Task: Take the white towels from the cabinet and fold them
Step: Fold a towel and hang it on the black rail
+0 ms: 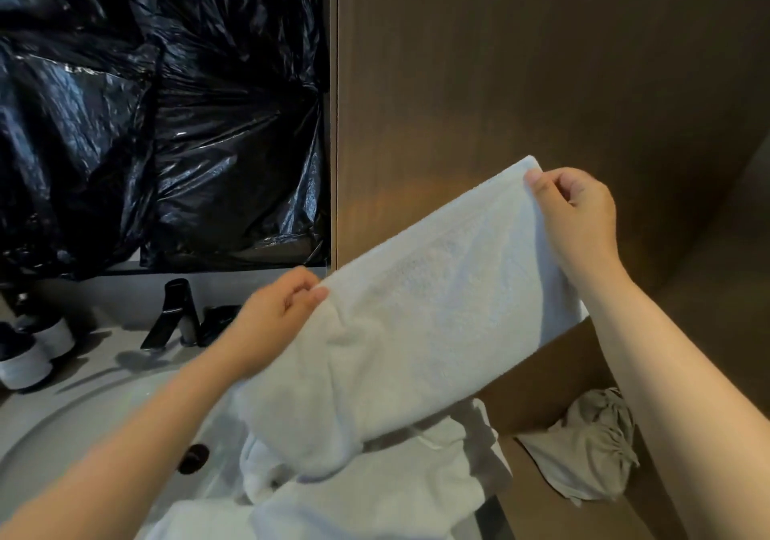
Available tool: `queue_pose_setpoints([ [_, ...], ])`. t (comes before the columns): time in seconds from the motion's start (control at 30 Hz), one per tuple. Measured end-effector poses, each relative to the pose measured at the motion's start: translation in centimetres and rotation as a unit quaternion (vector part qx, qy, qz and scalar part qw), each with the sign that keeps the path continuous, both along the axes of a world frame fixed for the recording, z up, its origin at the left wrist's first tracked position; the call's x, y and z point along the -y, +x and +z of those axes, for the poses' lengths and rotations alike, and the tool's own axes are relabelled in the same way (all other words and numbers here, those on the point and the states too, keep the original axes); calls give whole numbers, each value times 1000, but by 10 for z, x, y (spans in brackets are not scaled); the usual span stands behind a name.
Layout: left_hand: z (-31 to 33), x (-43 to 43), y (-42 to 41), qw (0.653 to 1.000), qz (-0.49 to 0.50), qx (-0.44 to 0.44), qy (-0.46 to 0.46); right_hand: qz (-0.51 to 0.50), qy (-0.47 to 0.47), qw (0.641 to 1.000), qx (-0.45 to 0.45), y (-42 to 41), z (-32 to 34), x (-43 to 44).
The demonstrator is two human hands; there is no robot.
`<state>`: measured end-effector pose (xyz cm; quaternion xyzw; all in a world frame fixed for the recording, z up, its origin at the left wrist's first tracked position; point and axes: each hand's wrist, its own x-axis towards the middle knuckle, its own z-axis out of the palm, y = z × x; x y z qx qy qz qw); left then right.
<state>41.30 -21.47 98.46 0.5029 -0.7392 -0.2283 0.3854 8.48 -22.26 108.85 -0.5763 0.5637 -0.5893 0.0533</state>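
Note:
I hold a white towel point(421, 322) stretched out in the air in front of the brown cabinet point(541, 81). My left hand point(275, 314) pinches its lower left corner. At the upper right corner my right hand point(575, 214) pinches the towel between thumb and fingers. The towel hangs slanted, with its right end higher. More white towels point(375, 493) lie in a loose heap below it, partly over the sink.
A round sink point(83, 435) with a dark drain plug point(193, 458) and black faucet point(175, 314) lies at lower left. Black plastic sheeting point(158, 114) covers the wall behind. White-and-black containers point(29, 356) stand at far left. A crumpled grey cloth point(591, 448) sits on the cabinet shelf.

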Motion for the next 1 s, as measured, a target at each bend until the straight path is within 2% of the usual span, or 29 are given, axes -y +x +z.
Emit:
queue_pose_setpoints([
  [0.1, 27, 10, 24, 984, -80, -8, 157, -30, 75, 995, 53, -5, -34, 4],
  [0.17, 19, 21, 23, 971, -78, 73, 212, -50, 134, 987, 73, -14, -67, 1],
  [0.23, -16, 31, 8, 954, -69, 156, 248, -71, 210, 973, 58, -26, -109, -8],
  [0.33, -87, 36, -22, 935, -92, 229, 257, -113, 326, 939, 19, -40, -181, -27],
  [0.43, -127, 37, -37, 941, -107, 260, 188, -145, 373, 916, 11, -50, -231, -42],
  [0.57, -138, 45, -43, 947, -113, 264, 147, -151, 378, 913, -3, -56, -255, -41],
  [0.7, -136, 37, -31, 947, -69, 214, 231, -104, 442, 891, -4, -51, -265, -32],
  [0.77, -133, 26, -16, 951, -26, 211, 225, -59, 467, 882, -20, -43, -267, -32],
  [0.83, -133, 9, -2, 966, 50, 192, 164, -24, 447, 894, -32, -30, -264, -33],
  [0.9, -136, -15, 8, 976, 126, 133, 115, 17, 409, 911, -45, -12, -259, -36],
  [1.0, -138, -49, 25, 972, 186, 71, 129, 86, 371, 924, -34, 22, -250, -44],
])
